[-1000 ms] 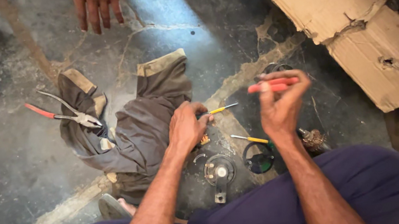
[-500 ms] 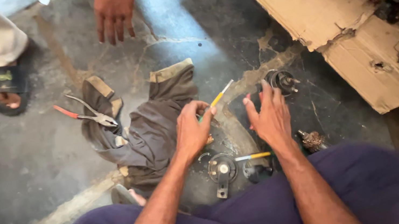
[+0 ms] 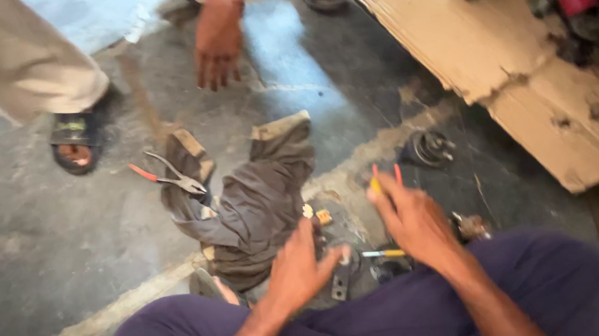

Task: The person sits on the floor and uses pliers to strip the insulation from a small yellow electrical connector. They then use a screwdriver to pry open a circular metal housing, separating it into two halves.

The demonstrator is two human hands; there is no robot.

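Observation:
My left hand (image 3: 297, 271) lies with fingers spread on a dark metal part (image 3: 340, 284) on the floor between my knees, the thumb by a small round piece. My right hand (image 3: 414, 220) is closed around a thin tool (image 3: 377, 181); its red and yellow ends stick out past my fingers. A yellow-handled screwdriver (image 3: 379, 255) lies on the floor between both hands. A crumpled dark grey cloth (image 3: 264, 199) sits just beyond my left hand, with a small orange piece (image 3: 322, 217) at its edge.
Red-handled pliers (image 3: 168, 176) rest on the cloth's left end. A round black motor part (image 3: 427, 147) lies by a cardboard sheet (image 3: 492, 52) heaped with dark parts at the right. Another person's hand (image 3: 218, 39) and sandalled foot (image 3: 74, 146) are beyond the cloth.
My left hand has let go of the yellow screwdriver and dropped onto the metal part. My right hand came lower and nearer. The other person's hand reached further in.

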